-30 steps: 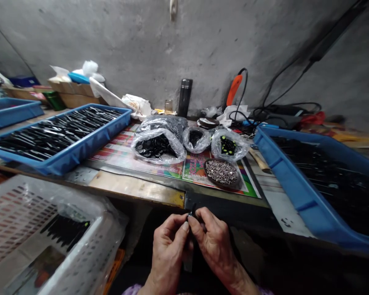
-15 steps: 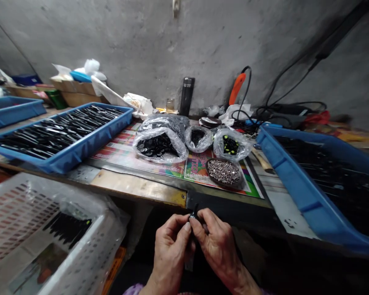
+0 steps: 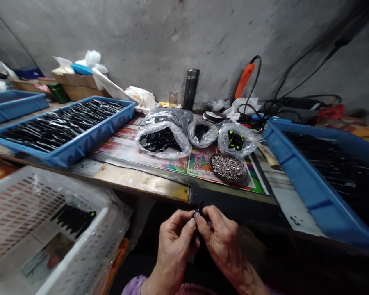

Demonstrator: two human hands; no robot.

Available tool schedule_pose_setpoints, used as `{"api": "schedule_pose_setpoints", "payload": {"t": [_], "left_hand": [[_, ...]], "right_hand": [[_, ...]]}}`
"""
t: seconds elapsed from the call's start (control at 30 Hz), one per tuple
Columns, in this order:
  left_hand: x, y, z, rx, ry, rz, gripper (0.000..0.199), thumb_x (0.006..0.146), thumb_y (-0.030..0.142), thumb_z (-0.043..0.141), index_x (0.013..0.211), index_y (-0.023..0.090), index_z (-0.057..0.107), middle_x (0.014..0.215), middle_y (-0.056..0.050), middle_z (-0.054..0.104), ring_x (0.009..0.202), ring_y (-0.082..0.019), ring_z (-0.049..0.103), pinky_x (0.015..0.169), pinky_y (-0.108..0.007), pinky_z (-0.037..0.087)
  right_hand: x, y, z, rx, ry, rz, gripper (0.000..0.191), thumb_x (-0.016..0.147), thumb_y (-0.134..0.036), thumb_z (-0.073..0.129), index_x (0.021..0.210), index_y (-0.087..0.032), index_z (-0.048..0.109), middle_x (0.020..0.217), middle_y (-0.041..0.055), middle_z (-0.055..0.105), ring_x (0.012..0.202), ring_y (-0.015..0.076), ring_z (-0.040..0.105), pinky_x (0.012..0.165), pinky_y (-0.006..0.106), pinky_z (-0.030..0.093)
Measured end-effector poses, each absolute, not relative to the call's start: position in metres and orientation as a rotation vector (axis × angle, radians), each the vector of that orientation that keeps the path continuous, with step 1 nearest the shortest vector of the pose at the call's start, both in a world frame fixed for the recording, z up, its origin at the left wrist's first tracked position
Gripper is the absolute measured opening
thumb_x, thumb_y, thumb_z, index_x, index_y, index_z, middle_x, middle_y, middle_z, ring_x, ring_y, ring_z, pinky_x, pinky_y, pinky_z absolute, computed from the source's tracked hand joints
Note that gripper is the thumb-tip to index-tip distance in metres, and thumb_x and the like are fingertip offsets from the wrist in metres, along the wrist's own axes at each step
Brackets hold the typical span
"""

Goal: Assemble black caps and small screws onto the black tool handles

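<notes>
Both hands meet in front of the table's near edge, around a small black part (image 3: pixel 198 212) whose thin dark tip sticks up between the fingertips. My left hand (image 3: pixel 176 241) is closed, thumb and forefinger pinching it from the left. From the right, my right hand (image 3: pixel 219 237) pinches the same part; its kind is mostly hidden by the fingers. Beyond the hands, a round dark dish (image 3: pixel 229 168) holds many small metal screws or rivets. Behind it stand open plastic bags: one with black discs (image 3: pixel 160 140), one with small black pieces (image 3: pixel 201 133), one with black and yellow-green pieces (image 3: pixel 235 140).
A blue tray (image 3: pixel 76 153) of long black pieces lies left, another blue tray (image 3: pixel 310 200) right. A white basket (image 3: pixel 89 241) with black pieces stands low at left. A black flask (image 3: pixel 191 89) and an orange-handled tool (image 3: pixel 244 80) are at the wall.
The view has shifted a little, so the table items sit slightly further right. Both hands keep their pinch on the small black part, with little visible change.
</notes>
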State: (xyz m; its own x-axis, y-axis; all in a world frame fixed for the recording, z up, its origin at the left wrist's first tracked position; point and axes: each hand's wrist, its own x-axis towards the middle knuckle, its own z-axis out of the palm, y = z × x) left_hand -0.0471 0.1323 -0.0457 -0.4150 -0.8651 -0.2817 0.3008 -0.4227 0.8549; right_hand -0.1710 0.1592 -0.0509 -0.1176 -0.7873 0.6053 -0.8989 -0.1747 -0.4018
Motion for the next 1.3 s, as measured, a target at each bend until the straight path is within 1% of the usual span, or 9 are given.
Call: {"api": "schedule_pose_setpoints", "payload": {"t": [0.17, 0.33, 0.4, 0.47, 0.6, 0.77, 0.9, 1.07, 1.3], "left_hand": [[-0.047, 0.132, -0.048, 0.977, -0.964, -1.907, 0.034, 0.077, 0.044, 0.074, 0.088, 0.014, 0.064, 0.053, 0.003, 0.055, 0.043, -0.005, 0.042, 0.040, -0.014, 0.032], [-0.045, 0.129, -0.048, 0.888, -0.919, -2.003, 0.030, 0.082, 0.041, 0.070, 0.092, 0.014, 0.061, 0.052, 0.003, 0.057, 0.039, -0.004, 0.041, 0.038, -0.013, 0.032], [-0.045, 0.129, -0.048, 0.812, -0.883, -2.071, 0.027, 0.084, 0.039, 0.069, 0.090, 0.014, 0.061, 0.053, 0.002, 0.059, 0.036, -0.003, 0.041, 0.036, -0.013, 0.032], [-0.046, 0.130, -0.048, 0.738, -0.829, -2.147, 0.025, 0.083, 0.036, 0.069, 0.087, 0.013, 0.060, 0.059, -0.001, 0.064, 0.035, -0.004, 0.046, 0.035, -0.013, 0.034], [-0.048, 0.131, -0.049, 0.609, -0.715, -2.289, 0.025, 0.081, 0.033, 0.072, 0.088, 0.013, 0.058, 0.071, -0.006, 0.072, 0.037, -0.008, 0.055, 0.033, -0.014, 0.041], [-0.047, 0.133, -0.050, 0.550, -0.653, -2.383, 0.023, 0.080, 0.028, 0.073, 0.088, 0.012, 0.059, 0.074, -0.008, 0.073, 0.044, -0.012, 0.063, 0.036, -0.017, 0.050], [-0.045, 0.133, -0.051, 0.520, -0.650, -2.458, 0.024, 0.082, 0.030, 0.072, 0.092, 0.013, 0.059, 0.075, -0.008, 0.073, 0.054, -0.016, 0.069, 0.043, -0.024, 0.057], [-0.043, 0.132, -0.053, 0.517, -0.656, -2.501, 0.023, 0.081, 0.028, 0.074, 0.089, 0.013, 0.059, 0.075, -0.009, 0.073, 0.055, -0.016, 0.068, 0.046, -0.025, 0.059], [-0.044, 0.131, -0.059, 0.436, -0.662, -2.454, 0.021, 0.081, 0.026, 0.074, 0.085, 0.011, 0.060, 0.071, -0.010, 0.073, 0.049, -0.015, 0.067, 0.037, -0.018, 0.052]], "right_hand": [[-0.170, 0.158, -0.051, 1.962, -1.964, 1.265, 0.038, 0.102, -0.041, 0.042, 0.072, -0.020, 0.051, 0.057, -0.0028, 0.052, 0.045, 0.0114, 0.054, 0.044, 0.021, 0.039], [-0.176, 0.162, -0.045, 1.992, -2.038, 1.411, 0.035, 0.099, -0.044, 0.048, 0.075, -0.020, 0.055, 0.060, -0.0028, 0.056, 0.048, 0.0116, 0.057, 0.046, 0.020, 0.042], [-0.179, 0.165, -0.042, 1.985, -2.151, 1.510, 0.030, 0.097, -0.043, 0.051, 0.079, -0.020, 0.058, 0.062, -0.0024, 0.060, 0.050, 0.0127, 0.060, 0.048, 0.020, 0.045], [-0.182, 0.166, -0.038, 1.952, -2.303, 1.678, 0.025, 0.094, -0.043, 0.054, 0.086, -0.020, 0.060, 0.066, -0.0017, 0.064, 0.051, 0.0135, 0.063, 0.048, 0.021, 0.048], [-0.186, 0.167, -0.032, 1.914, -2.581, 2.013, 0.032, 0.091, -0.048, 0.056, 0.100, -0.018, 0.061, 0.064, -0.0026, 0.061, 0.048, 0.0127, 0.060, 0.046, 0.020, 0.047], [-0.191, 0.170, -0.036, 1.847, -2.768, 2.279, 0.032, 0.089, -0.049, 0.062, 0.085, -0.017, 0.062, 0.059, -0.0034, 0.055, 0.047, 0.0089, 0.050, 0.041, 0.017, 0.036], [-0.193, 0.172, -0.042, 1.656, -2.828, 2.484, 0.035, 0.085, -0.051, 0.066, 0.080, -0.017, 0.060, 0.055, -0.0052, 0.047, 0.043, 0.0071, 0.042, 0.037, 0.016, 0.026], [-0.192, 0.172, -0.041, 1.578, -2.815, 2.551, 0.039, 0.082, -0.053, 0.069, 0.074, -0.016, 0.058, 0.049, -0.0075, 0.040, 0.039, 0.0045, 0.029, 0.035, 0.015, 0.021], [-0.189, 0.172, -0.040, 1.553, -2.828, 2.532, 0.037, 0.080, -0.052, 0.071, 0.078, -0.017, 0.059, 0.050, -0.0067, 0.043, 0.039, 0.0057, 0.036, 0.035, 0.015, 0.025]]}}
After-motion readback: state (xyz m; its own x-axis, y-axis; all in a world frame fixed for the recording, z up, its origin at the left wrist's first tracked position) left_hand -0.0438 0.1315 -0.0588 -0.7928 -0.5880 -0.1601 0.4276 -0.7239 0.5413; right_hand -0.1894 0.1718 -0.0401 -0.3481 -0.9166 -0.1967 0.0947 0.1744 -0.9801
